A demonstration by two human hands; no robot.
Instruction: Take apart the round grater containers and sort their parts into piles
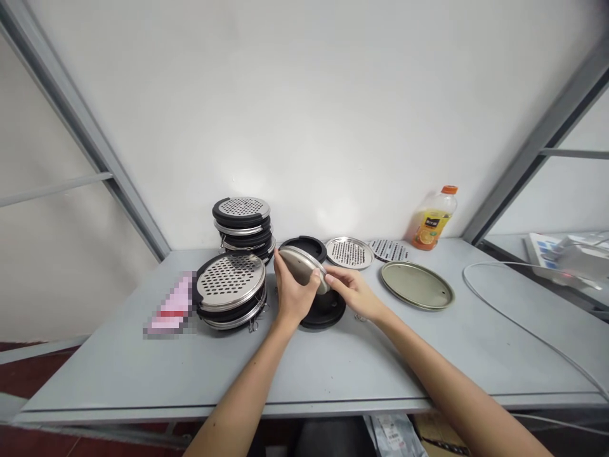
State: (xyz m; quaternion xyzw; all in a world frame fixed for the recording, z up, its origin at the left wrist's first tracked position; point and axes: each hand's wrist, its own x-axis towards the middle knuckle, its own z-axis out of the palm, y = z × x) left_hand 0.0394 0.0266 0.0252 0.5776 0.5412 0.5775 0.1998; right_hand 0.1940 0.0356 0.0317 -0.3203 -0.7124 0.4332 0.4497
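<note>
My left hand [294,289] and my right hand [352,292] both grip a round metal lid [302,266], held tilted above the table. The left thumb lies on its pale face, and the right fingers pinch its right edge. Beneath it is a black round piece [324,311], partly hidden by the lid and hands. Another black ring [309,244] shows just behind the lid. Back and to the right lie a perforated metal disc [349,252] and a slotted plate [389,249]. A greenish-grey oval-looking tray [417,284] rests right of my right hand.
Stacked black-rimmed perforated discs stand at the left, one stack in front [231,282] and one behind [242,208]. An orange-capped juice bottle [432,222] is by the wall. A white cable [518,330] crosses the grey table [157,374] at right. A blurred pink item [174,308] lies left.
</note>
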